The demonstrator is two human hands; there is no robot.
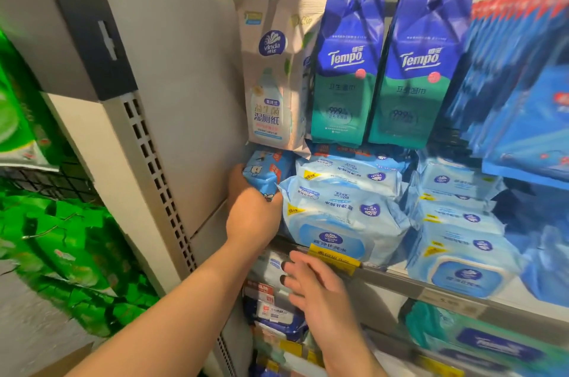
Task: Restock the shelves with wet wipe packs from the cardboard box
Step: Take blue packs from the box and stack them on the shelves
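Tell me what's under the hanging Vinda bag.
Under the Vinda bag, the left hand grips a small blue wipe pack on the shelf. Anything behind that pack is hidden.

The small wipe pack [265,172] is blue with cartoon prints. The stacked wet wipe packs [341,213] are pale blue and white with yellow tags. The hanging Tempo packs [346,68] are royal blue over teal green. The Vinda pack [271,78] is beige. The shelf upright [154,161] is grey with rows of dark slots.
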